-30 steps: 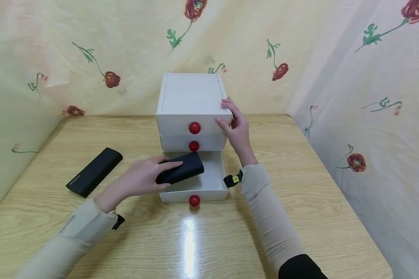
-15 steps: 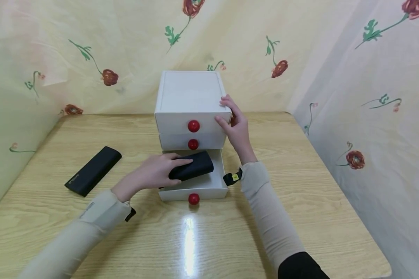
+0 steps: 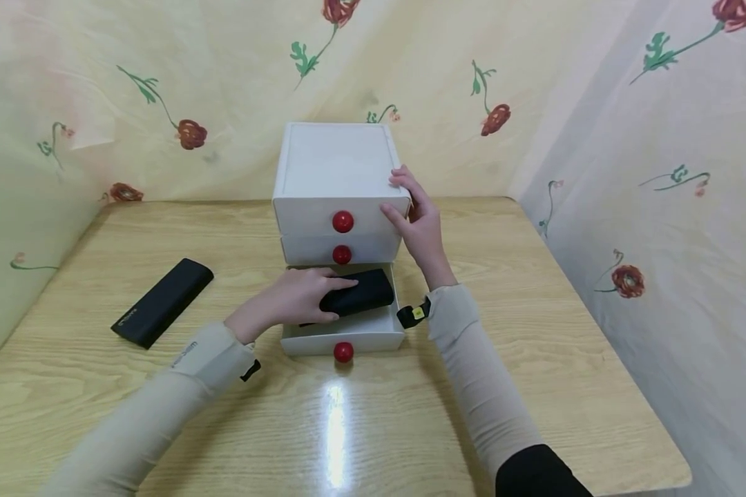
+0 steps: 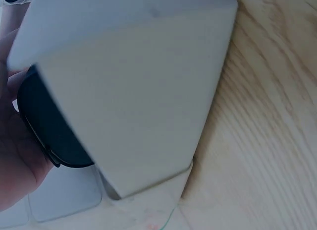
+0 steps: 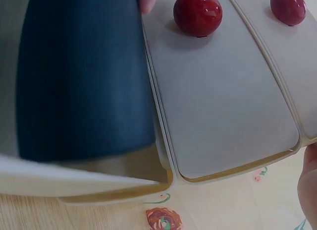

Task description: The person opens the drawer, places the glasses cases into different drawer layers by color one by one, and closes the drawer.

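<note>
My left hand grips a black glasses case by its left end, thumb below and fingers over the top. The case lies level within the pulled-out bottom drawer of a white drawer box; whether it touches the drawer floor cannot be told. Its dark end also shows in the left wrist view, and its broad side fills the left of the right wrist view. My right hand holds the box's upper right front corner, thumb on the front and fingers along the side edge.
A second black glasses case with small lettering lies on the wooden table to the left. Red round knobs stick out from the drawer fronts; the upper two drawers are closed. A floral curtain hangs behind the table.
My left hand has carried the glasses case rightward, farther into the bottom drawer. The right hand keeps its hold on the box corner. The camera view has shifted slightly.
</note>
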